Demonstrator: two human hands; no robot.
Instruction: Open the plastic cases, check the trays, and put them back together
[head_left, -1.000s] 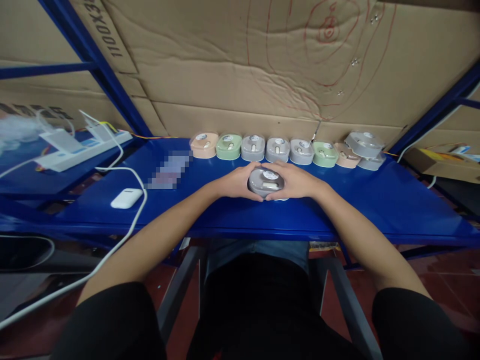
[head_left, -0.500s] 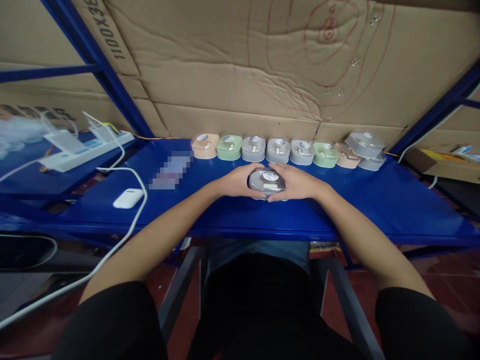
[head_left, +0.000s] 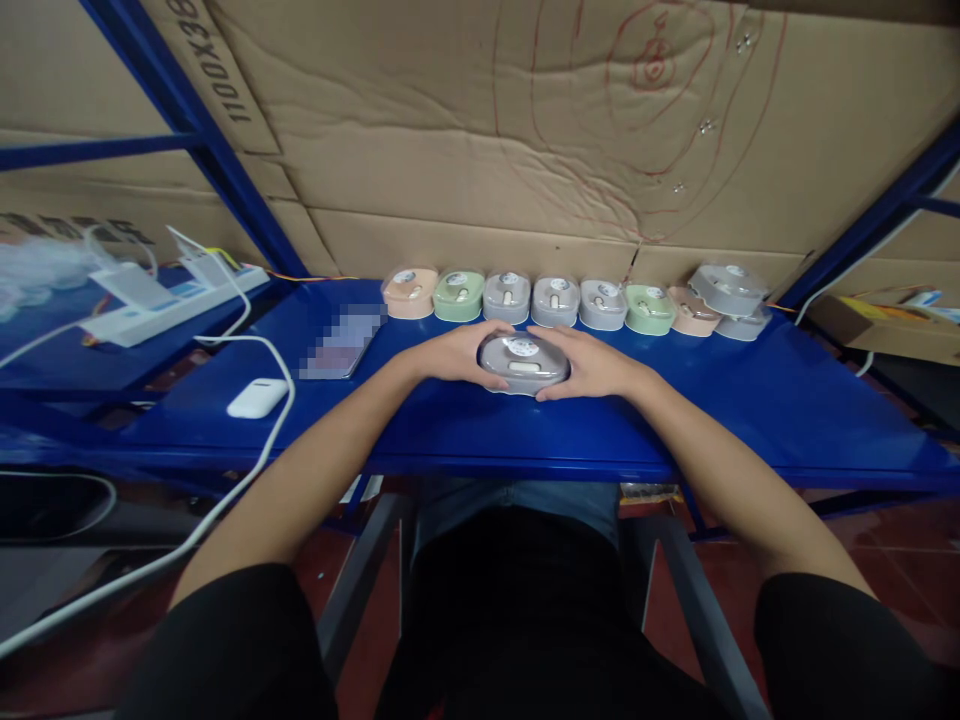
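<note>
A grey box (head_left: 525, 368) with a clear lid, a round white sticker and a pale latch is in front of me over the blue table (head_left: 480, 435). My left hand (head_left: 463, 356) wraps round its left end, thumb at the front and fingers behind. Round the right end curls my right hand (head_left: 592, 364), its thumb low at the front corner. Just behind stands a row of similar boxes: an orange one (head_left: 410, 293), a green one (head_left: 459, 295), several grey ones, then another green one (head_left: 650, 310) and another orange one (head_left: 696, 312).
At the row's right end one grey box (head_left: 727, 290) rests on another. To the left lie a blurred phone-like slab (head_left: 345, 345), a white earphone case (head_left: 256, 398), a white cable and a power strip (head_left: 176, 305). A cardboard wall (head_left: 420, 130) rises behind.
My left hand has shifted slightly left, and the gap between my hands is wider. More of the grey box shows, and its left end sits further left.
</note>
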